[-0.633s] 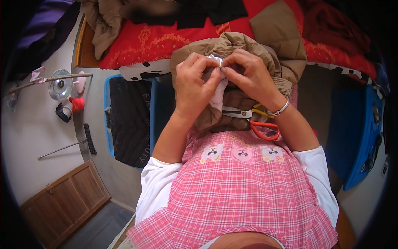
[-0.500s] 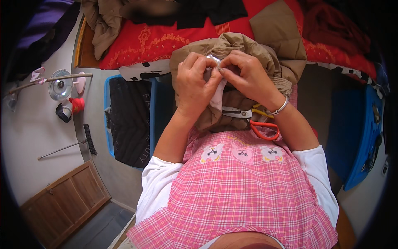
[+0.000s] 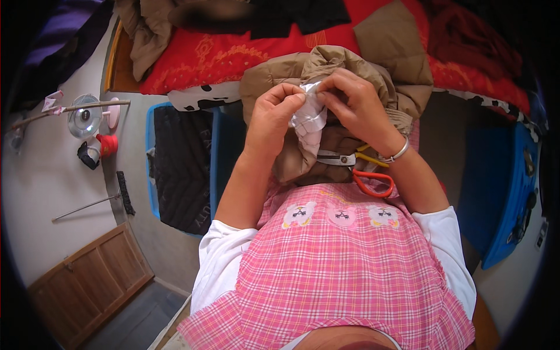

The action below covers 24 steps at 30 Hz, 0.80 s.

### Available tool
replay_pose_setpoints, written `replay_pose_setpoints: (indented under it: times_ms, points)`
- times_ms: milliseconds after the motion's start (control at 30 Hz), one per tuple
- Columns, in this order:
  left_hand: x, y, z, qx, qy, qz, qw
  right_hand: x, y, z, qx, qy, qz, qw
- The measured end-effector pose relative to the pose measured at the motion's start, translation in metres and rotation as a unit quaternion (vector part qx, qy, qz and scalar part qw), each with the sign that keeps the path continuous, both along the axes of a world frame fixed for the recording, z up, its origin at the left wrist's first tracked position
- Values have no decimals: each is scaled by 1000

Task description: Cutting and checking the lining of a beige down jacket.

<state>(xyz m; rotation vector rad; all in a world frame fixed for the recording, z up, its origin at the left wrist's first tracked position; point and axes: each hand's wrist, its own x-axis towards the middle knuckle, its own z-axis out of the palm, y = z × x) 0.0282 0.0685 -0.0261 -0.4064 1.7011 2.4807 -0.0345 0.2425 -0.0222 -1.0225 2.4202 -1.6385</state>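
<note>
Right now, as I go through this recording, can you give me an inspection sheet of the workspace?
Surface: beige padded garment bunched between the pink checked apron and the red bedding.
Job's things: white fabric between the hands; red-handled scissors lie just below.
Clutter: black quilted garment in a blue bin; dark items at far right too small to identify.
Left hand: pinches the white fabric, thumb to forefinger.
Right hand: pinches it close by; bracelet on wrist.
Cables: nothing seen for certain.
Surroundings: fan and wooden door at left.
</note>
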Motion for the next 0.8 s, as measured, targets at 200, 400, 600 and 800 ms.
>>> replay_pose_setpoints:
  times_ms: [200,400,600,800]
  points:
    - [6,-9,5,63,-25,17,998,31,47,14,100,-93,66,988]
    - [6,-13,2,72,-30,-8,997,92,92,-16,322,-84,95,938]
    - [9,-13,0,77,-30,-8,997,94,94,-26,279,74,42,956]
    - [13,-13,14,-90,-31,20,995,94,94,-43,255,-65,65,963]
